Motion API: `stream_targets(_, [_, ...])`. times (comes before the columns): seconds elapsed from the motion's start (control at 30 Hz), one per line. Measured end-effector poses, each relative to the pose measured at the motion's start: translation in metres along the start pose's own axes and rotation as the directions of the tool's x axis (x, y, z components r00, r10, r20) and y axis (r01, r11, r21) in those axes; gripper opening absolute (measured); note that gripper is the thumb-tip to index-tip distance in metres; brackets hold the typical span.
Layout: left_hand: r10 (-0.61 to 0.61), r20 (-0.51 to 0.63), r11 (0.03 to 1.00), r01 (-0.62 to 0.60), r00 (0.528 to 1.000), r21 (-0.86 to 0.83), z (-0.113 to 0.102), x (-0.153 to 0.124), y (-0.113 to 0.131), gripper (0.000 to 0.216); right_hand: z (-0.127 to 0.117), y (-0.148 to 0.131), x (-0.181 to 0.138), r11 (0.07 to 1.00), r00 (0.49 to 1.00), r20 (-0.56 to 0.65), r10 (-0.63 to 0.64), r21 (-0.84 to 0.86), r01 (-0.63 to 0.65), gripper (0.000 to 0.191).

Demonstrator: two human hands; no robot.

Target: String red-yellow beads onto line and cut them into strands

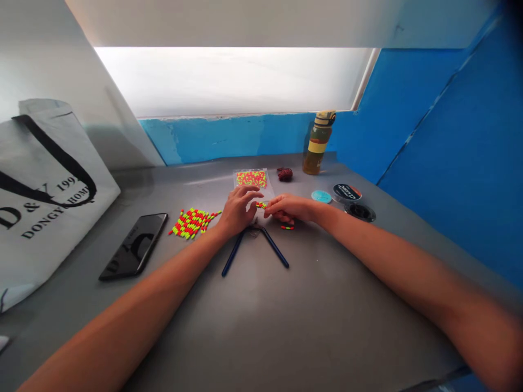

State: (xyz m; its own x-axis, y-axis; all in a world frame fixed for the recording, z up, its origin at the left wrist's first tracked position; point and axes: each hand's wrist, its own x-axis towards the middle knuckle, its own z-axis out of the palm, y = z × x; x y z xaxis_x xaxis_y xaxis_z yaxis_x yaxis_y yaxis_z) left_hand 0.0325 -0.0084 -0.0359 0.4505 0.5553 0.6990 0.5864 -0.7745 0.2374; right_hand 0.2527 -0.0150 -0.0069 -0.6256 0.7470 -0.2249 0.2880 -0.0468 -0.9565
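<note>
My right hand (pixel 288 209) pinches a short red-and-yellow bead strip (pixel 260 205) at its fingertips. My left hand (pixel 238 211) curves over the same spot, its fingers very close to the strip; I cannot tell if they grip it. Below the hands lies a bent blue tweezer-like tool (pixel 255 245) with its tips spread toward me. A single small red-and-yellow bead piece (pixel 287 227) lies under my right hand. Left of my left hand rests a patch of lined-up red-and-yellow beads (pixel 192 222). A clear bag of beads (pixel 251 178) lies just beyond my hands.
The grey table (pixel 261 326) has blue walls behind and right. On it are a black phone (pixel 134 246), a white tote bag (pixel 44 201), an upright bottle (pixel 318 144), a dark red lump (pixel 285 174), a teal disc (pixel 321 196), and line spools (pixel 347 191).
</note>
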Motion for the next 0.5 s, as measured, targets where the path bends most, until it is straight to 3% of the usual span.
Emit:
stream_targets(0.23, [0.076,0.024,0.997,-0.075,0.997,-0.014,-0.0025,-0.0009,0.0055,0.013,0.0002,0.0009,0.0025,0.998,0.999,-0.029,0.02,0.056,-0.018,0.015])
stream_targets(0.5, [0.081,0.024,0.997,-0.082,0.996,0.011,0.0019,-0.0014,-0.0005,0.016,0.0031,-0.0036,0.0017,0.999,0.997,-0.059,0.046,-0.003,-0.046,0.02])
